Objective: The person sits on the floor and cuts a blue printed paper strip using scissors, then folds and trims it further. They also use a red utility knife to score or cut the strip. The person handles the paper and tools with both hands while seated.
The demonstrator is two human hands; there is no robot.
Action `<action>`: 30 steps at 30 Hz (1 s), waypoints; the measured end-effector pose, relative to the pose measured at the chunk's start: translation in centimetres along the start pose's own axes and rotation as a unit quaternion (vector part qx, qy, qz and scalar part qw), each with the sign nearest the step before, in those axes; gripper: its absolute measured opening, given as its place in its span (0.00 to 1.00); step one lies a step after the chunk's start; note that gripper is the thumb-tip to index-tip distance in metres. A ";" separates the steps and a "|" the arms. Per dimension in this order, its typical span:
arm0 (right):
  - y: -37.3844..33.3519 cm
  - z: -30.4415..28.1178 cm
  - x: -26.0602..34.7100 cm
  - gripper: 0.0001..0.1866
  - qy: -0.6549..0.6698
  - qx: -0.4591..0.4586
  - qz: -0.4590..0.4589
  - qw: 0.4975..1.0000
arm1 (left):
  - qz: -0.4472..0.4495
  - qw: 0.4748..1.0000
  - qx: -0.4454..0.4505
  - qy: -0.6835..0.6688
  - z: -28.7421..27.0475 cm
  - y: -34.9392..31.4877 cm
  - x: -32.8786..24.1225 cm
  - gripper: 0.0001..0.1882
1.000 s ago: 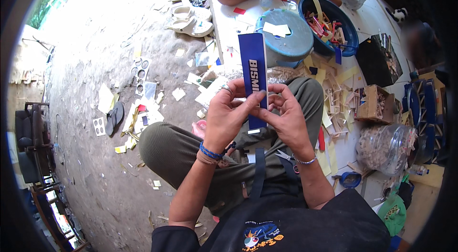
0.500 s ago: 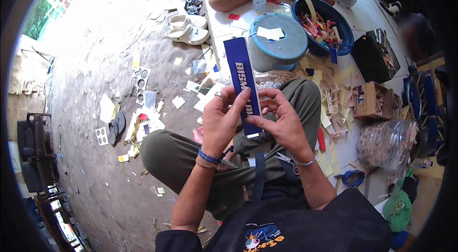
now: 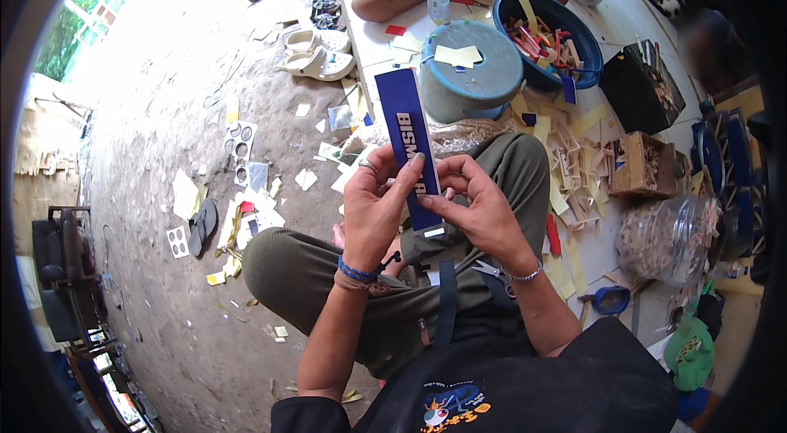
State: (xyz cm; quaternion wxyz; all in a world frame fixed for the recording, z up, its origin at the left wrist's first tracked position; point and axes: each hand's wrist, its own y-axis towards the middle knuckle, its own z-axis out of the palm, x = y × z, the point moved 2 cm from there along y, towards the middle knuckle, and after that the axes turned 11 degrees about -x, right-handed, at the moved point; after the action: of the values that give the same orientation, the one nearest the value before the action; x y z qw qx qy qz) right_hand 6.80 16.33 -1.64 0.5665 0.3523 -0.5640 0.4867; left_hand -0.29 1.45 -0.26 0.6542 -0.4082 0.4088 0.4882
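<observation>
Blue strip (image 3: pixel 410 138): held up over the lap, long axis near upright, top leaning slightly left; pale side edge showing on the right.
Left hand (image 3: pixel 373 207): grip pinching the strip, thumb flat on the front face, fingers behind.
Right hand (image 3: pixel 484 216): grip pinching the lower right edge, thumb at the front.
Done: front face blue, white lettering on it, partly covered by the left thumb; judged well advanced.
Left open: small white tab (image 3: pixel 434 233) juts from the lower end; cannot tell whether fixed or loose. Back hidden, so its finish is unknown.
Scissors (image 3: pixel 489 269): by the right wrist, blades apart, not in use.
Wooden pieces (image 3: pixel 578 166): loose pile on the tiled floor beside the right knee; judged unfinished stock.
Blue tub (image 3: pixel 592 33): beyond the bucket (image 3: pixel 459 97), holding mixed coloured pieces.
</observation>
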 end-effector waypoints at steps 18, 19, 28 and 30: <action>2.3 0.6 9.2 0.25 -0.127 0.010 -0.311 0.942 | 0.233 0.969 0.049 -0.072 2.7 1.1 -10.8 0.14; 2.2 0.7 9.8 0.21 -0.118 0.015 -0.321 0.940 | 0.230 0.969 0.056 -0.069 3.1 1.0 -11.7 0.15; 3.8 0.0 12.2 0.15 -0.007 0.085 -0.246 0.966 | 0.242 0.965 0.059 0.081 5.5 1.4 -14.8 0.14; 4.0 -0.6 12.6 0.14 -0.039 0.094 -0.258 0.961 | 0.237 0.966 0.067 0.083 5.9 1.2 -14.7 0.13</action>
State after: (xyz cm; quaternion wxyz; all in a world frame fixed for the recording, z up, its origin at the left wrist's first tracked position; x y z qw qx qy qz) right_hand 1.83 19.93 10.12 0.6149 0.5564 -0.4272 0.3602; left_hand -3.48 2.68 15.22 0.5097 -0.2937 0.5785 0.5651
